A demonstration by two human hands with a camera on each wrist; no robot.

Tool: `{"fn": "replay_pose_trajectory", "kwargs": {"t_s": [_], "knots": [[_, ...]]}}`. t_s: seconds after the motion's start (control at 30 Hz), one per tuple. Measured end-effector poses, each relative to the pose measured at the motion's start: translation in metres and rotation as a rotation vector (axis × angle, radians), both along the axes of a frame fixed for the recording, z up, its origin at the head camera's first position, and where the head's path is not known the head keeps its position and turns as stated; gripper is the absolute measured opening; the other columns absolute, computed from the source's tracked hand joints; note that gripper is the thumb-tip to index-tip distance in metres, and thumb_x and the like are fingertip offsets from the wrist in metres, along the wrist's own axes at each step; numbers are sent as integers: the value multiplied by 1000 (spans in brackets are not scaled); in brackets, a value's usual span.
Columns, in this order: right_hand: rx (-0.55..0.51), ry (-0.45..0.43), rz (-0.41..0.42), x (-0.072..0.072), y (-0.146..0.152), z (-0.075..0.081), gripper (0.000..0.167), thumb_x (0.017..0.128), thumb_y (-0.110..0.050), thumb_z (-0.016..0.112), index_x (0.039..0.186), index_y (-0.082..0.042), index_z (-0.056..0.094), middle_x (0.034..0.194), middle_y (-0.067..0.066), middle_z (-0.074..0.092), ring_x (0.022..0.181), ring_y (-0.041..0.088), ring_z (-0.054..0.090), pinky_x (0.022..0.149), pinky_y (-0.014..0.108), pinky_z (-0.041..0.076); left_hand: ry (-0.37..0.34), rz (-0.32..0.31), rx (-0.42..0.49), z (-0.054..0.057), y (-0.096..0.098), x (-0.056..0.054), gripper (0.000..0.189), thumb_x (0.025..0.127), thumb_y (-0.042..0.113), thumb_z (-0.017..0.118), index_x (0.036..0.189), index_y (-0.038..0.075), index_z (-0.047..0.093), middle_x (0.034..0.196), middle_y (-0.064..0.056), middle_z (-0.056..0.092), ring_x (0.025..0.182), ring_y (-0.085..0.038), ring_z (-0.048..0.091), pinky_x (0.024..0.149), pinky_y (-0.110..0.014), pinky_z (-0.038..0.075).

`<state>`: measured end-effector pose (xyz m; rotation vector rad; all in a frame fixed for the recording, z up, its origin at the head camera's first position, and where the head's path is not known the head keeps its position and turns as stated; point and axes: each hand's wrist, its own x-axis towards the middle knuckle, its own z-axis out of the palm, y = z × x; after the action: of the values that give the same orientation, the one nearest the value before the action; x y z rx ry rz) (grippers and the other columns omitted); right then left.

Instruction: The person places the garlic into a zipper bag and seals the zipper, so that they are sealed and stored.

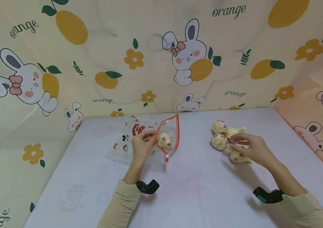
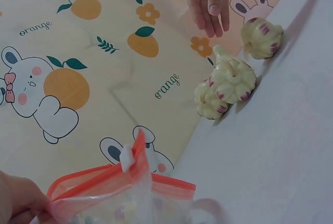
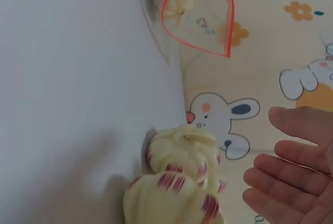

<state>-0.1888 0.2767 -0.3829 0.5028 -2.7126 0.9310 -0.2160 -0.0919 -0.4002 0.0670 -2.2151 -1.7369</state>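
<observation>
My left hand [image 1: 142, 145] pinches the red-edged mouth of a clear zip bag [image 1: 123, 150] with cartoon prints. The bag lies on the table with its mouth spread wide, facing right. Inside, near the opening, sits one garlic bulb [image 1: 165, 140]. To the right, several garlic bulbs [image 1: 219, 142] with purple patches lie in a cluster. Over them hovers my right hand [image 1: 252, 148], its fingers extended and holding nothing. In the right wrist view those fingers [image 3: 281, 169] are apart from the nearest bulb [image 3: 169, 198].
A white slider [image 1: 166, 157] hangs at the near corner of the bag's red zip. The white table [image 1: 190, 186] meets a cream backdrop [image 1: 150, 31] printed with rabbits and oranges. Each wrist wears a black camera band [image 1: 148, 186].
</observation>
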Motion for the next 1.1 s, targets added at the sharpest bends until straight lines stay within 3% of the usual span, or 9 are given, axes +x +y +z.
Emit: {"fn": "replay_pose_trajectory", "kwargs": {"t_s": [0.17, 0.27, 0.33, 0.4, 0.5, 0.63, 0.8, 0.93, 1.1], "knots": [[5, -4, -11, -1, 8, -4, 32, 77, -13, 79, 104, 1, 69, 102, 22, 72, 88, -15, 57, 70, 18, 57, -15, 3, -5, -1, 0, -1, 14, 83, 1, 70, 96, -2, 73, 97, -21, 74, 70, -13, 68, 57, -9, 48], [19, -31, -25, 0, 11, -5, 35, 78, -15, 79, 107, 2, 68, 105, 23, 71, 92, 16, 71, 70, 25, 59, -15, 5, -9, -1, 0, -1, 14, 83, 2, 70, 96, -1, 73, 97, -20, 74, 70, -13, 68, 57, -9, 48], [24, -51, -34, 0, 13, -6, 37, 79, -16, 78, 109, 2, 67, 108, 24, 71, 97, 39, 68, 71, 31, 60, -15, 4, -6, 0, 0, 0, 14, 83, 1, 70, 96, -2, 73, 97, -20, 74, 71, -16, 69, 57, -9, 48], [25, -72, -39, 0, 15, -7, 39, 80, -18, 77, 112, 3, 66, 109, 25, 70, 101, 46, 63, 72, 33, 60, -17, 5, -6, 0, 0, 0, 13, 84, 2, 70, 96, -1, 73, 97, -21, 74, 72, -18, 70, 57, -9, 48], [20, -95, -38, -1, 18, -9, 43, 80, -20, 78, 114, 3, 65, 111, 25, 70, 92, 10, 70, 76, 36, 59, -22, 6, -6, 0, -1, 0, 13, 84, 2, 70, 96, -1, 73, 97, -20, 74, 72, -17, 69, 57, -9, 47], [18, -133, -34, -2, 22, -13, 49, 79, -23, 79, 116, 4, 64, 114, 27, 68, 88, -23, 49, 78, 37, 58, -24, 9, -6, 0, -2, 1, 13, 84, 2, 70, 96, -1, 73, 97, -21, 74, 71, -16, 69, 56, -9, 47], [13, -156, -35, -4, 28, -20, 54, 76, -22, 82, 117, 6, 62, 116, 27, 67, 89, -20, 52, 79, 38, 58, -26, 12, -18, 1, -1, 1, 13, 84, 3, 70, 96, -1, 73, 96, -20, 74, 70, -13, 69, 57, -9, 48], [22, -177, -33, -5, 31, -24, 57, 75, -22, 83, 119, 7, 61, 118, 28, 65, 92, -3, 64, 80, 40, 58, -34, 8, -16, 1, -1, 0, 13, 84, 3, 70, 96, -1, 73, 96, -19, 74, 73, -18, 70, 58, -9, 49], [16, -180, -4, -5, 35, -29, 60, 73, -21, 84, 120, 8, 60, 119, 29, 64, 93, -27, 42, 79, 35, 59, -39, 7, -12, 0, -2, -2, 14, 83, 2, 70, 97, 0, 73, 96, -18, 74, 74, -19, 71, 59, -10, 51]]}}
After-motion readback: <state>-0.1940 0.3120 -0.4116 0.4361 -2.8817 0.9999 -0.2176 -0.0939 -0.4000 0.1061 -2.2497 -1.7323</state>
